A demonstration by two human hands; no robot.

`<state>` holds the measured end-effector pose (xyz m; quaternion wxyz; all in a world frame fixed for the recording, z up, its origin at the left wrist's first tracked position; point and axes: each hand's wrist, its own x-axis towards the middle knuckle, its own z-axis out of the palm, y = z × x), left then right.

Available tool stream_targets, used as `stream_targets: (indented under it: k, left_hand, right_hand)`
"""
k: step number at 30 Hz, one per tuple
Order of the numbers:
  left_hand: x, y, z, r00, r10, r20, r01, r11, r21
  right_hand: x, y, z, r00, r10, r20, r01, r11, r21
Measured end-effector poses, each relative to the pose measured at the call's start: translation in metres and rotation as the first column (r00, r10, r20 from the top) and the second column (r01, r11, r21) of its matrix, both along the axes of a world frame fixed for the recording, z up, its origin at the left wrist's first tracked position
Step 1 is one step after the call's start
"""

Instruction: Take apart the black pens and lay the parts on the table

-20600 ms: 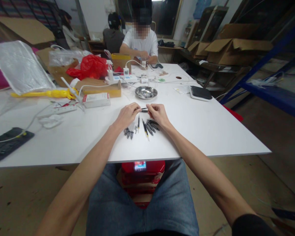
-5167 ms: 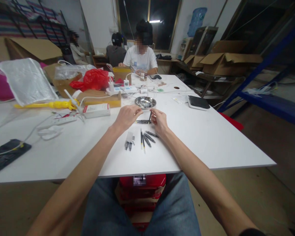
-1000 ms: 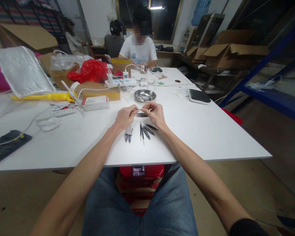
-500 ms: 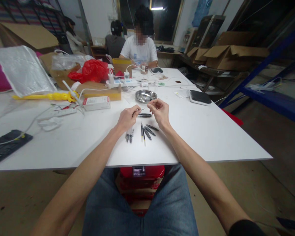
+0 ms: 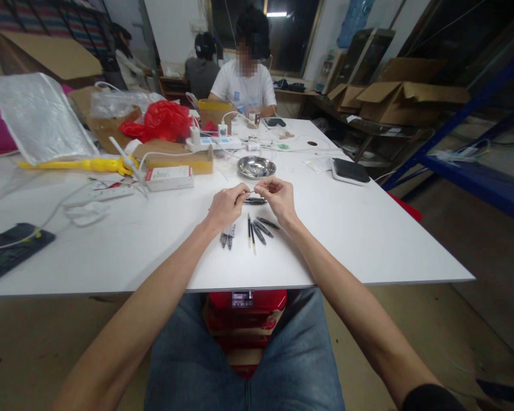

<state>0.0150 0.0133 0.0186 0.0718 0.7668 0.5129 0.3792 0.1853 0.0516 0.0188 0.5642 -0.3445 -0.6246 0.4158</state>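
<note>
The left hand and right hand meet just above the white table, on the near side of a shiny metal bowl. The left thumb and forefinger are closed on one end of a thin pen part; the right thumb and forefinger pinch its other end, the remaining right fingers loosely curled. The part is too small to tell its exact kind.

Just beneath the fingertips, dark pens lie sideways on the table. Nearer the table's front edge, two slim ink refills with yellow bands lie side by side, and dark grey pen barrels fan out to their right. To the left of the refills, partly beneath the left wrist, are clear tubes with black tips.

Farther left sit a red-and-white box, a yellow plastic stick and, at the near left, a black tray-like object. A black-topped flat device lies right of the bowl. Across the table, a person in a white T-shirt sits behind a white power strip and a red plastic bag.
</note>
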Motion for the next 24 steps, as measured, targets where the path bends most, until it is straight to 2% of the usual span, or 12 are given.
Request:
stream_targets:
  k: [4, 10, 16, 24]
  left_hand:
    - [-0.002, 0.001, -0.002, 0.997, 0.012, -0.071, -0.012, 1.0, -0.009]
    - [-0.003, 0.002, 0.0, 0.999, 0.034, -0.024, -0.034, 0.999, 0.01]
    - [-0.005, 0.003, -0.002, 0.998, 0.015, -0.059, -0.015, 1.0, -0.008]
    - [-0.003, 0.004, -0.001, 1.0, 0.015, -0.023, -0.015, 1.0, 0.004]
  right_hand:
    - [-0.002, 0.001, -0.006, 0.996, 0.078, 0.036, -0.076, 0.996, -0.043]
    - [-0.003, -0.003, 0.0, 1.0, -0.023, -0.009, 0.024, 0.999, 0.046]
    - [-0.008, -0.007, -0.005, 0.997, 0.013, 0.076, -0.018, 0.998, 0.057]
    - [-0.009, -0.011, -0.001, 0.993, -0.098, 0.059, 0.093, 0.992, 0.081]
